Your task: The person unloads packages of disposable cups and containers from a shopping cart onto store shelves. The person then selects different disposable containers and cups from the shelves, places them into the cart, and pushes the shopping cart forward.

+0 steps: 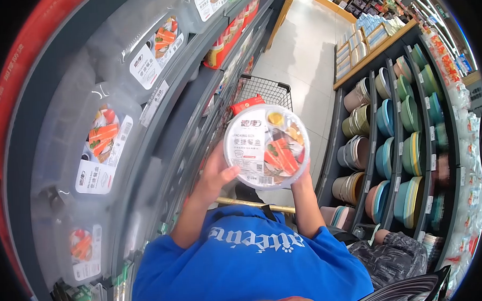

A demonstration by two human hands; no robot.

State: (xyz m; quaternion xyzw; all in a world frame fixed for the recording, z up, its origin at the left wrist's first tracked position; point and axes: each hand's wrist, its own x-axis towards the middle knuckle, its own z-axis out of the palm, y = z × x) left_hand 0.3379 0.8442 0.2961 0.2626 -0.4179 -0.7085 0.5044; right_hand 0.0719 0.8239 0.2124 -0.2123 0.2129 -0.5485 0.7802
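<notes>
A round, clear plastic food container pack (266,148) with a printed label faces up in front of my chest. My left hand (216,173) grips its left side, with the thumb near the lower rim of the label. My right hand (303,181) holds the lower right side, its fingers mostly hidden behind the pack. Just beyond the pack, a red packet (246,105) lies in or on a black wire shopping cart (268,87). The cart's yellowish handle (230,202) runs below my hands.
Shelves at left carry more clear container packs (103,140) with a price tag (155,100). The right shelf (353,124) holds stacked coloured bowls and bins (410,197). Close at my right is another person in a dark patterned garment (391,262). A tiled aisle (296,56) runs ahead.
</notes>
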